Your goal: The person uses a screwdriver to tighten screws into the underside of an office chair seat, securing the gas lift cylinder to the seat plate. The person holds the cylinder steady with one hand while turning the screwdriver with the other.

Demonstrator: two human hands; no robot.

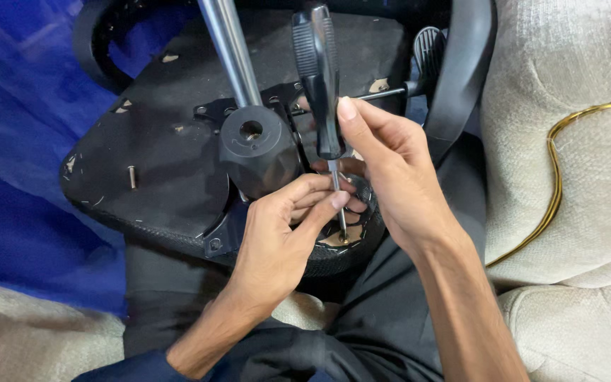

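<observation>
An upturned office chair seat (157,155) lies across my lap, its black underside facing up. A black-handled screwdriver (317,78) stands nearly upright, its tip on a screw (344,239) at the seat's near edge. My right hand (390,170) grips the lower part of the handle. My left hand (284,233) pinches the metal shaft just above the screw, its fingers resting on the black bracket there. A black mechanism housing (257,150) with a chrome column (231,49) rises from the seat's middle.
A loose bolt (132,177) sticks up from the seat underside at the left. A black armrest (461,64) curves down at the right. A cream sofa cushion (567,141) with gold trim lies to the right, blue fabric (15,141) to the left.
</observation>
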